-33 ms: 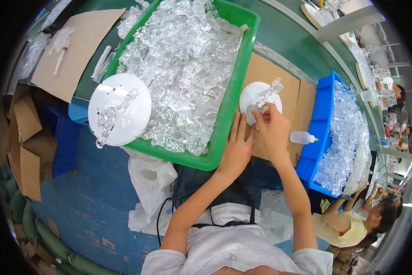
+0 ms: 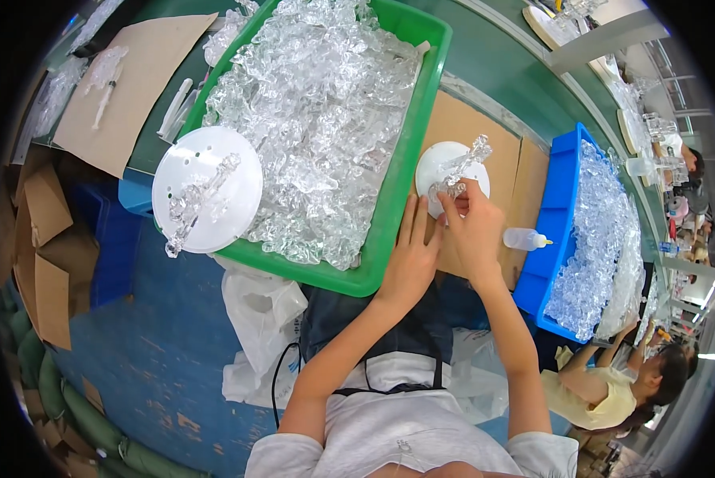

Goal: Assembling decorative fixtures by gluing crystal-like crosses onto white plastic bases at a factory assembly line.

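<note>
My right hand [image 2: 475, 227] pinches a clear plastic piece [image 2: 456, 169] at its near end. That piece lies across a round white disc [image 2: 429, 163] on the cardboard sheet. Beside it, my left hand [image 2: 409, 253] has its fingers stretched out near the disc's lower edge, next to the green tub's wall. Whether its fingertips touch the disc is hard to make out. A small squeeze bottle [image 2: 523, 239] with a yellow tip lies to the right of my right hand.
Clear plastic pieces fill the green tub [image 2: 364, 279]. On its left corner sits a larger white disc [image 2: 238, 191] with clear pieces on top. A blue bin [image 2: 550, 219] of clear parts stands at right, with a person [image 2: 604, 390] beyond it. Cardboard [image 2: 521, 179] covers the table here.
</note>
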Demonstrator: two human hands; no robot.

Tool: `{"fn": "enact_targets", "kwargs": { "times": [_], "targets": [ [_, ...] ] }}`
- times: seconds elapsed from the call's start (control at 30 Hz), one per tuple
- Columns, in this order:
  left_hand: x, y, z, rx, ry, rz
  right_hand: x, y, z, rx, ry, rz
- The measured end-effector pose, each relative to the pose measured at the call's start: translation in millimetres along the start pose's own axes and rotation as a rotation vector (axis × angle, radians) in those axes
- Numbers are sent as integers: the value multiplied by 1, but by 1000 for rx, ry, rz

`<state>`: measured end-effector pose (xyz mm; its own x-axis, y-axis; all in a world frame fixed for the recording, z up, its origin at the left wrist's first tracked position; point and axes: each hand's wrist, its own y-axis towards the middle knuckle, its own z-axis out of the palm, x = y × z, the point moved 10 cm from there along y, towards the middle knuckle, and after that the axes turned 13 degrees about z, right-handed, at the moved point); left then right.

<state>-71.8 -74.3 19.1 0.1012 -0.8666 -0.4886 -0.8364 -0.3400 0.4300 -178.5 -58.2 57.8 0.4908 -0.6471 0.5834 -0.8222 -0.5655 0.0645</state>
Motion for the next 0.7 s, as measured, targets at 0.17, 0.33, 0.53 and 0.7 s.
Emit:
{"fn": "enact_targets", "kwargs": {
  "times": [0.17,0.33,0.53,0.7],
  "targets": [
    [-5,11,1,9,4,75,-5,1,-4,-6,48,3],
    [3,10,8,44,60,91,2,-16,-35,-44,137,-56],
    [-5,14,1,84,114,124,-56,-16,-216,-152,-86,191],
    [-7,14,7,85,148,150,-141,46,-234,-234,-534,74]
  ]
}}
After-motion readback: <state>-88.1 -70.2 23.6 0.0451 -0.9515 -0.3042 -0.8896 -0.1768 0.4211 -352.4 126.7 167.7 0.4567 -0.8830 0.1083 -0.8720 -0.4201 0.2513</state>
